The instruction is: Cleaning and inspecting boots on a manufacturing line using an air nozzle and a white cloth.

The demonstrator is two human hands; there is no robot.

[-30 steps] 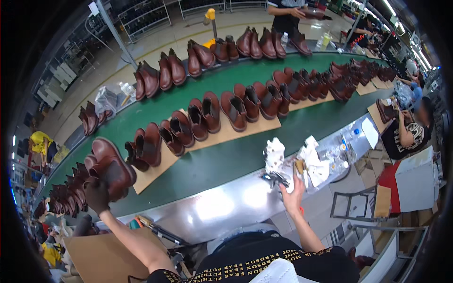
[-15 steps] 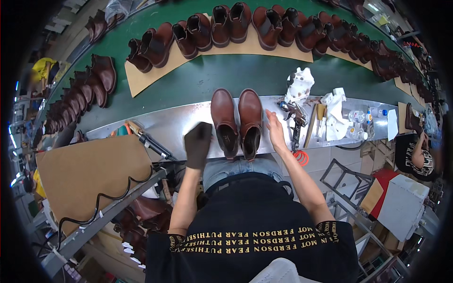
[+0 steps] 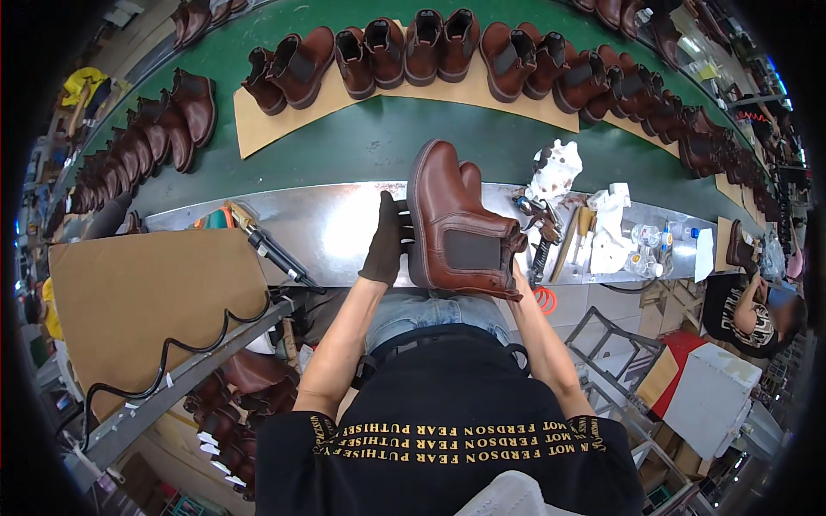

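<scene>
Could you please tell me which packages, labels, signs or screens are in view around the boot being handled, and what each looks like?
No signs or screens show.
Small plastic bottles: clear, with pale labels, on the steel bench right of the brown boot.
White carton: boxy, beside the seated co-worker at lower right.
Brown cardboard sheet: large, flat, on the rack left of the gloved left hand.
Shirt lettering: a yellow printed band on the black shirt.

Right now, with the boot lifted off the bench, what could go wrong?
1. The boot is tipped on its side between the gloved left hand and the right hand, which is mostly hidden behind it; it might slip onto the metal bench.
2. Tools and small bottles crowd the bench just right of it; a swing could knock them off.
</scene>
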